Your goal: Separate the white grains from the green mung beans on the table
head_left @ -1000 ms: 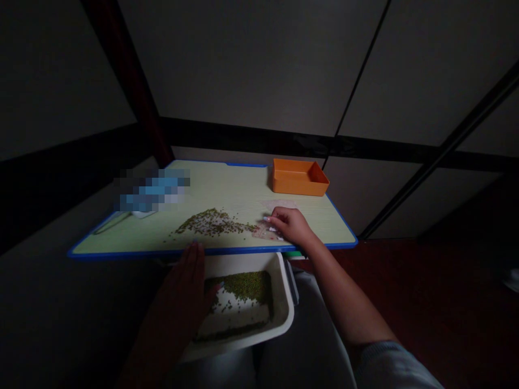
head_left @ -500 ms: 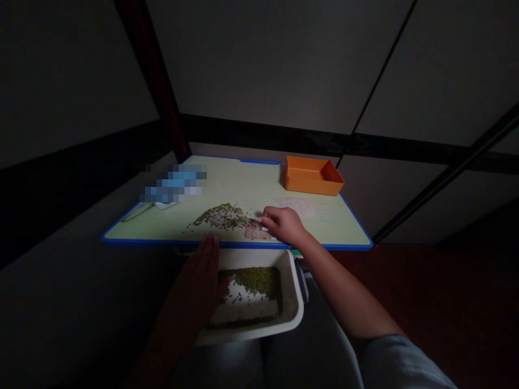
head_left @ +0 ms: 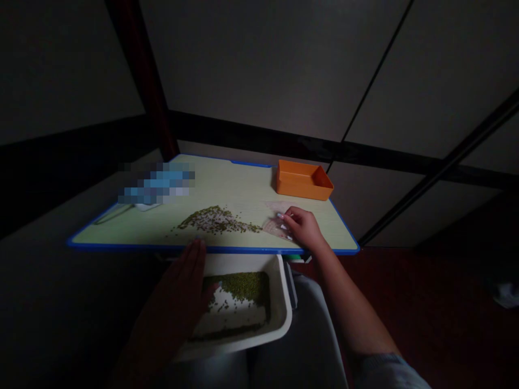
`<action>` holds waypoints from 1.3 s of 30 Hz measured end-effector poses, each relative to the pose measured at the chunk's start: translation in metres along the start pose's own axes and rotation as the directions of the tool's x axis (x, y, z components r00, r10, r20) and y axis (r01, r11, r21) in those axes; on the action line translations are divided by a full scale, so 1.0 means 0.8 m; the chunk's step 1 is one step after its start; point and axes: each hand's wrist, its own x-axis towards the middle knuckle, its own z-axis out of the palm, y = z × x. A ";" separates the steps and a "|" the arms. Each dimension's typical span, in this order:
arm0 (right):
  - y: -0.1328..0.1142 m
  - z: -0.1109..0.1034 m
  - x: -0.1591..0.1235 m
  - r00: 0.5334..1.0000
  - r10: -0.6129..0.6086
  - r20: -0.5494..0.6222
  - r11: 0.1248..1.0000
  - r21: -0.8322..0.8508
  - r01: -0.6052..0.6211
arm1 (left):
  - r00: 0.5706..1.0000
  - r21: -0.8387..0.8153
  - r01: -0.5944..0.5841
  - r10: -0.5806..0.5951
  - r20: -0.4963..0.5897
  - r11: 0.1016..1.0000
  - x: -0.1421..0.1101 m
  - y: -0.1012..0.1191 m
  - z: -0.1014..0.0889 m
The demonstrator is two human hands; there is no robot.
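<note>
Small green beans (head_left: 214, 220), looking like mung beans, lie scattered on a pale table (head_left: 227, 186) with a blue edge. To the right of them, low over the tabletop, is my right hand (head_left: 304, 228), its fingers curled and the thumb and fingertips together; whatever they hold is too small to make out. My left hand (head_left: 180, 294) is stretched flat with fingertips at the table's front edge and its thumb apart, over the left side of a white bin (head_left: 286, 308). That bin sits below the edge and holds more green beans (head_left: 249, 285).
An orange box (head_left: 304, 186) stands at the table's back right. On the left lies a blurred-out blue item (head_left: 158, 186) with a cord. A printed picture (head_left: 273, 227) shows on the tabletop beside my right hand. Walls rise behind and to the left.
My right hand has moved right, away from the scattered beans, and a thin tail of beans now reaches toward it. My left hand stays at the edge. The view has shifted slightly.
</note>
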 end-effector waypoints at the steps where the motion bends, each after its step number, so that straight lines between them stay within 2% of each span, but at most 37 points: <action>1: -0.002 0.000 -0.001 1.000 0.003 0.003 1.000 -0.023 -0.003 | 1.000 -0.011 0.000 0.000 -0.001 1.000 0.000 0.000 0.000; 9: -0.016 0.004 0.003 0.997 0.050 -0.060 0.963 -0.263 -0.064 | 1.000 -0.043 0.014 -0.013 0.011 0.999 -0.003 -0.003 0.006; 14: -0.028 0.014 0.010 0.998 0.047 -0.032 0.936 -0.347 -0.056 | 1.000 -0.059 0.020 -0.021 -0.011 0.998 -0.001 0.000 0.006; 17: -0.031 0.020 0.013 1.000 0.014 -0.001 0.949 -0.315 -0.013 | 1.000 -0.055 0.015 -0.017 -0.021 0.998 0.000 0.000 0.005; 22: -0.023 0.023 0.012 0.997 -0.045 0.055 0.996 -0.079 0.049 | 1.000 -0.020 -0.016 0.016 -0.005 1.000 -0.001 -0.003 0.005; 27: -0.010 0.016 0.007 0.999 -0.017 0.047 0.996 0.086 0.013 | 1.000 0.000 -0.018 0.018 0.007 1.000 -0.001 -0.004 0.003; 33: -0.001 0.006 0.005 0.998 0.059 -0.018 0.998 -0.011 -0.059 | 1.000 0.011 -0.011 0.011 0.010 1.000 -0.001 -0.002 0.001; 39: -0.010 0.008 0.006 0.999 0.041 0.026 0.993 -0.111 -0.038 | 1.000 -0.013 -0.002 0.002 0.002 1.000 0.000 -0.001 0.000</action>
